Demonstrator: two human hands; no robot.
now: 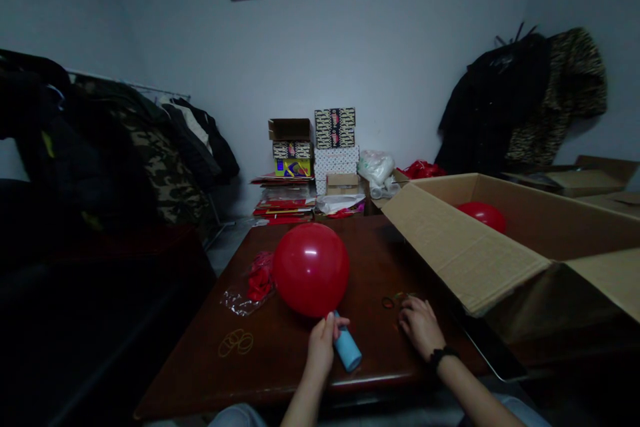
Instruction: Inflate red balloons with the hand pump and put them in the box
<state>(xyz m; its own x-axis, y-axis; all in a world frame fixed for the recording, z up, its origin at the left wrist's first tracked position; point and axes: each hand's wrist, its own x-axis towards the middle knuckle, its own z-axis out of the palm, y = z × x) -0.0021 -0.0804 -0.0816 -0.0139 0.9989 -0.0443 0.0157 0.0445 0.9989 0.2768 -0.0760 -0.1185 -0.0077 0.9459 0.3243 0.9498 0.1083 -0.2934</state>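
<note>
A round, inflated red balloon (311,270) stands over the middle of the table, its neck down by my fingers. My left hand (323,341) is closed, thumb and finger pinching that neck. Against its fingers a light blue cylinder (347,347) lies tilted; whether the hand also grips it I cannot tell. My right hand (421,325), with a dark band on its wrist, rests on the tabletop with fingers apart and bent downward. Its fingertips are beside small rubber bands (387,303). Several yellowish rubber bands (236,342) lie at the left of the table.
A clear bag of uninflated red balloons (260,280) lies left on the brown table (270,373). At the right, an open cardboard box (460,247) contains another inflated balloon (484,215). A dark flat device (493,347) lies beneath its flap. Stacked boxes (336,160) stand behind.
</note>
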